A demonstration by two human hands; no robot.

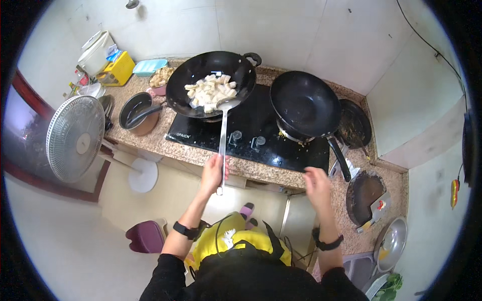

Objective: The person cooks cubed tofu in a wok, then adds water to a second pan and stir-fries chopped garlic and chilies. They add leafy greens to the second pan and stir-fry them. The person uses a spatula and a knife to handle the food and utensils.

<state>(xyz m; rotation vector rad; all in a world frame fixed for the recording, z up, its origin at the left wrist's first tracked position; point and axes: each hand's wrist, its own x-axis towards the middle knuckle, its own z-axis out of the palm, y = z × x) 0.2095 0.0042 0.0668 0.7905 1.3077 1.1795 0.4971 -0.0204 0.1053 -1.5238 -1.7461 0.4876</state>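
My left hand (pixel 214 174) grips the handle of a metal ladle or wok spatula (pixel 223 131), whose head rests at the near edge of pale food chunks (pixel 211 90) in a black wok (pixel 180 84). The wok sits at the left of a black glass gas hob (pixel 244 146). My right hand (pixel 317 185) is held over the counter's front edge, with bent fingers and nothing visible in it. Ahead of it, a second black pan (pixel 305 101) sits on the right burner, its black handle towards me.
A saucepan (pixel 147 126), a bowl of cubed food (pixel 161 77) and a standing fan (pixel 75 139) are at left. Right of the hob lie a dark pan (pixel 356 120), a round chopping board (pixel 357 192) with a cleaver (pixel 379 207), and a metal basin (pixel 391 240). A purple bin (pixel 146 237) stands on the floor.
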